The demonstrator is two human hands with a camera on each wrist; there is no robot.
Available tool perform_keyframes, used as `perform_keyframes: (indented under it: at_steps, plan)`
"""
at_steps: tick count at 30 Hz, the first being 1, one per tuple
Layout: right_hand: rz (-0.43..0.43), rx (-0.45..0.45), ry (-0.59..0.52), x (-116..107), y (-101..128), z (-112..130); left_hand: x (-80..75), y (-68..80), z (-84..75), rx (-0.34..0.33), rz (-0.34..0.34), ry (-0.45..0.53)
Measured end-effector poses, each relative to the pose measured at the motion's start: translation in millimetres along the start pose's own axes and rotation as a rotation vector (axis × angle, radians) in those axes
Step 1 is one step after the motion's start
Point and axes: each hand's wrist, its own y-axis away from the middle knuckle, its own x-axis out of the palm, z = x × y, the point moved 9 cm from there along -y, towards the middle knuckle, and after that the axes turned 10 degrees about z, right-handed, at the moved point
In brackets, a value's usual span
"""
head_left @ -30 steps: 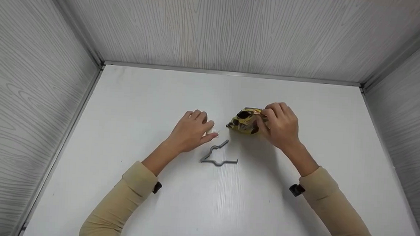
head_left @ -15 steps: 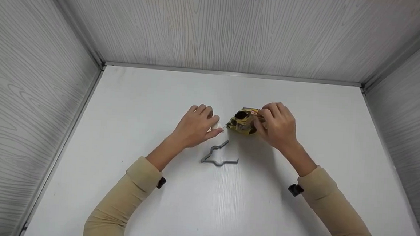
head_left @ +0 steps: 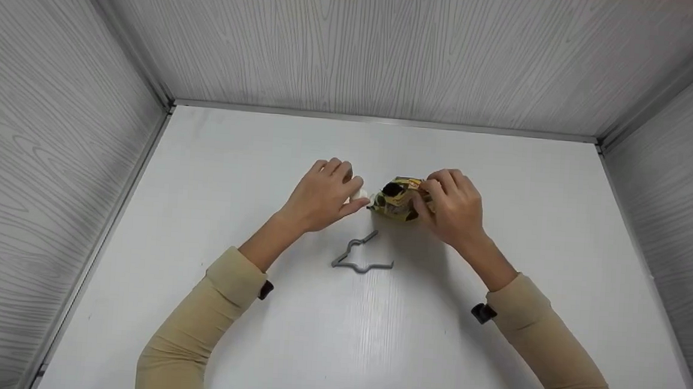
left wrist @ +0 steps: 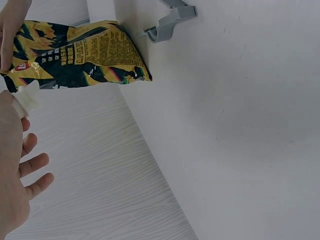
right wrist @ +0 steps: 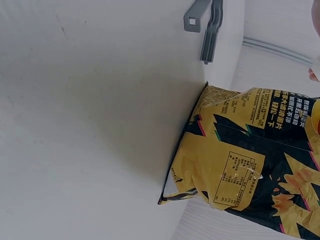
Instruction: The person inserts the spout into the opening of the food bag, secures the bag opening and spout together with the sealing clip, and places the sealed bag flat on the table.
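Loosely upright, a yellow and black snack bag (right wrist: 220, 150) stands on the white counter (head_left: 343, 338), near the middle and a little right of centre, its bottom edge resting on the surface. With my right hand (head_left: 457, 207) I pinch the bag at its top end, thumb on the near side and fingers on the far side. My left hand (head_left: 322, 196) is just left of the bag, holding a small white piece (left wrist: 25, 97) between thumb and forefinger; the other fingers are spread apart, clear of the piece. What the piece is, I cannot tell. It sits right beside the top end of the bag, and I cannot make out whether the two touch.

Nearer to me than the bag, between my forearms, a grey clip (head_left: 362, 271) lies opened on the counter. Its two arms spread in a V, the joint towards my left and the free ends towards my right, each arm with a rounded bend along its length. I touch no part of it.

Both my beige sleeves (head_left: 236, 278) are turned up into cuffs, with a small black device (head_left: 483, 312) by each wrist. Grey wood-grained walls (head_left: 355, 45) rise at the back and both sides of the counter, and a metal strip (head_left: 327, 116) runs along its back edge.
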Motion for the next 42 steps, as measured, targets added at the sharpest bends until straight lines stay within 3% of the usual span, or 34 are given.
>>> perform_keyframes:
  at_steps: [10, 26, 42]
  plan:
    - [0.001, 0.007, -0.013, 0.4, -0.6, 2.5, -17.3, -6.5, 4.6, 0.009, -0.057, -0.017]
    - [0.035, 0.028, -0.006, 2.1, -3.5, 4.9, -38.4, -18.0, 1.1, 0.017, -0.093, -0.026]
    - [0.051, 0.043, -0.015, 4.4, -4.3, 6.2, -32.8, -19.2, -7.7, 0.037, -0.129, -0.032]
